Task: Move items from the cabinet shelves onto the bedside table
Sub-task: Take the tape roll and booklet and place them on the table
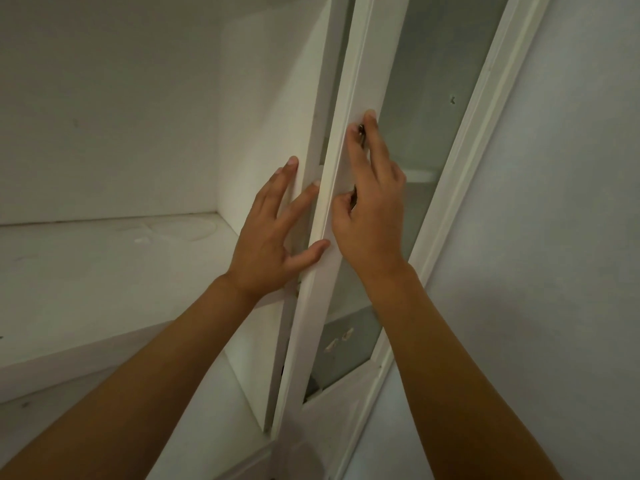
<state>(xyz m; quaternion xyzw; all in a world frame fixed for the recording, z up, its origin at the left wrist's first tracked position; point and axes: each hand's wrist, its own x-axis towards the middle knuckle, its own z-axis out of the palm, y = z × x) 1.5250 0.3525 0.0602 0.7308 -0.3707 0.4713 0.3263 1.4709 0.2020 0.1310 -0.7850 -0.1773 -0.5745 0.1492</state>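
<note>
- Two bare arms reach up to a white cabinet.
- The cabinet door (311, 306) is white with a glass pane (429, 98) in it. It stands partly open, with its edge turned toward us.
- The left hand (273, 233) lies on the inner side of the door's edge. Its fingers are straight and spread, with the fingertips (292, 162) on the white frame and the thumb touching the door's edge. Its grip is wide and it holds nothing.
- The right hand (372, 209) is on the outer side of the door. Its fingers curl around a small metal handle (361, 129) on the door frame. Only bits of the handle show past the fingers. This grip is narrow, and it holds the handle.
- To the left is an open white shelf (104, 271). Faint round marks show on its top.
- Behind the glass there is something white and round (420, 174), like a plate or bowl rim, on a shelf inside. It is too blurry to tell just what it is.
- Lower down, through the glass, a grey thing (349, 348) with two small pale pieces on it shows. I cannot tell what it is.
- A pale wall (554, 237) is on the right of the cabinet.
</note>
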